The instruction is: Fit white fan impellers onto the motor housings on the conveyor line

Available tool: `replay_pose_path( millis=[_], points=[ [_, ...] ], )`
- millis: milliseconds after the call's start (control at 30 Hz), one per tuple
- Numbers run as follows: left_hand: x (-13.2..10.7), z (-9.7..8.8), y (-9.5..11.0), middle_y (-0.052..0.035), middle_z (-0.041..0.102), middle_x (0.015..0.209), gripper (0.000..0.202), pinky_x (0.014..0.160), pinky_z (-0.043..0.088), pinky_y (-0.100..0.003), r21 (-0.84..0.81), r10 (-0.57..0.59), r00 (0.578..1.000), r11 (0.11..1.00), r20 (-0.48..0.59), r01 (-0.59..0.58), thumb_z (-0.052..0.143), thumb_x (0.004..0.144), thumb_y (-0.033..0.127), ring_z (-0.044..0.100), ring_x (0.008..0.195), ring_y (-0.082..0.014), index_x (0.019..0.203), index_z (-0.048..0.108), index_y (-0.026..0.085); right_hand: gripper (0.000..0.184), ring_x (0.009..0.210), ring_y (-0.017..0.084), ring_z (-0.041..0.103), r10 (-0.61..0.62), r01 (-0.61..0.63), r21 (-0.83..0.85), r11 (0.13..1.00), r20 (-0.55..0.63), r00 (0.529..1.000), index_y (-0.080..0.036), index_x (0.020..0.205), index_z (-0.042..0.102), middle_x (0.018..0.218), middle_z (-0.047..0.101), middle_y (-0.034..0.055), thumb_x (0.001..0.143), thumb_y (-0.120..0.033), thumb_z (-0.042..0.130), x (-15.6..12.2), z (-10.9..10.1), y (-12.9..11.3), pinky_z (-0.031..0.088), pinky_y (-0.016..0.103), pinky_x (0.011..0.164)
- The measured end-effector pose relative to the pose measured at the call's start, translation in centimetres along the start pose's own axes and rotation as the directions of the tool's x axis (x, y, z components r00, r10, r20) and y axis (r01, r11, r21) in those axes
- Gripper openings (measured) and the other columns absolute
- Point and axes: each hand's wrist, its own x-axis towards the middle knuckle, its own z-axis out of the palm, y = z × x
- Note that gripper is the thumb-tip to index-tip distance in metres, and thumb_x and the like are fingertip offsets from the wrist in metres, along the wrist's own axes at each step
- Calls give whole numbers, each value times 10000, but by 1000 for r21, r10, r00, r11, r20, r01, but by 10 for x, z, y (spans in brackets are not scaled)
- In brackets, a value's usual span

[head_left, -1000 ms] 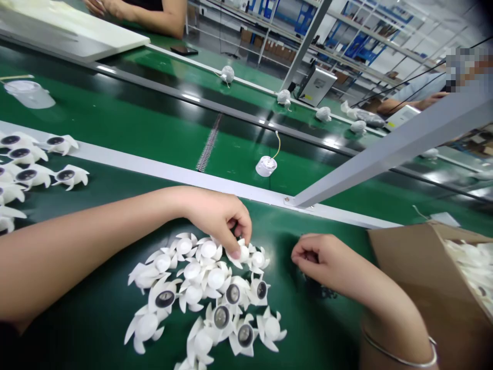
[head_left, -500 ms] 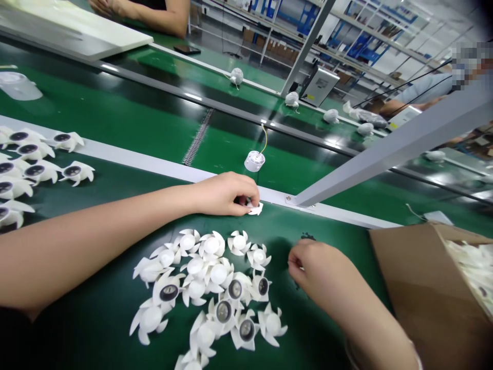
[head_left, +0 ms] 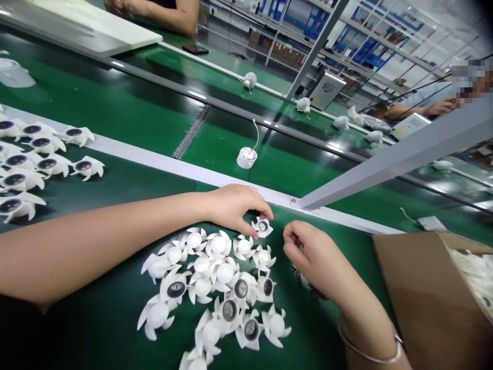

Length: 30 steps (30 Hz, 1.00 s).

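A small white fan wheel [head_left: 263, 226] with a dark-rimmed hub sits between the thumb and fingers of my left hand [head_left: 241, 208], its hub opening facing up. Close by on the right, my right hand [head_left: 310, 245] has its fingers curled in a pinch; what they hold, if anything, is hidden. Small dark parts [head_left: 314, 294] lie on the green surface partly under that hand. In front of me spreads a loose pile of white fan wheels [head_left: 225, 273], some with their dark hubs up, others showing smooth white caps.
Rows of fan wheels [head_left: 48, 164] lie at left. A white round housing [head_left: 246, 158] with a yellow wire rests on the green belt [head_left: 146, 128]. A slanted grey post [head_left: 385, 149] and an open cardboard box [head_left: 416, 288] stand at right. Co-workers sit across the line.
My left hand has moved right and nearer to me with the fan wheel, whose hub now shows. My right hand has come up closer to it. The view has shifted slightly.
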Motion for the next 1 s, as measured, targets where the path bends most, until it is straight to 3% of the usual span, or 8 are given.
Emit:
replay_pose_path(
  millis=[167,300,533,700,800,900,1000],
  points=[
    [1,3,1,32,738,1005,473,774,398,-266,-32,-38,999,999,-1,37,850,683,326,623,962,-186,1118,673,276,105,653,129,531,-112,126,140,982,-106,988,-198,856,572,753,585,3,909,-204,481,9,14,-15,402,235,588],
    [2,4,0,43,736,965,433,735,381,-264,-49,-51,999,997,-11,51,854,660,309,620,929,-181,1057,687,278,117,677,149,568,-154,145,-54,988,-205,967,-180,867,584,800,614,32,911,-223,484,13,26,-20,419,249,601],
    [1,3,1,50,732,953,398,701,360,-260,-46,-48,999,998,-8,48,854,655,298,619,911,-177,1013,681,270,144,655,159,591,-248,184,-288,940,-202,947,-167,881,618,791,617,38,920,-196,483,15,28,-23,379,259,573],
    [1,3,1,37,743,971,422,704,363,-260,-48,-71,997,996,-1,71,863,644,306,627,933,-192,1024,681,270,222,588,156,549,-418,268,-504,821,-210,884,-149,832,648,695,590,39,940,-167,455,9,26,-33,331,284,552],
    [1,4,0,50,747,981,435,705,373,-259,-48,-60,998,997,-2,60,863,643,300,636,938,-182,1035,677,261,237,523,157,504,-451,268,-581,769,-196,871,-133,868,692,639,575,34,934,-159,466,2,27,-42,300,312,537],
    [2,4,-2,53,749,991,438,710,381,-260,-42,-54,999,998,5,54,861,652,313,643,934,-176,1044,675,251,257,532,156,530,-392,253,-467,848,-230,891,-144,925,720,664,625,41,948,-189,468,-3,20,-41,342,312,557],
    [2,4,-3,54,750,1003,439,718,386,-256,-45,-45,999,998,14,46,860,667,342,647,933,-168,1053,672,250,251,676,171,628,-205,128,-207,970,-416,886,-180,904,733,796,706,54,947,-266,501,-5,1,-16,438,292,642]
  ],
)
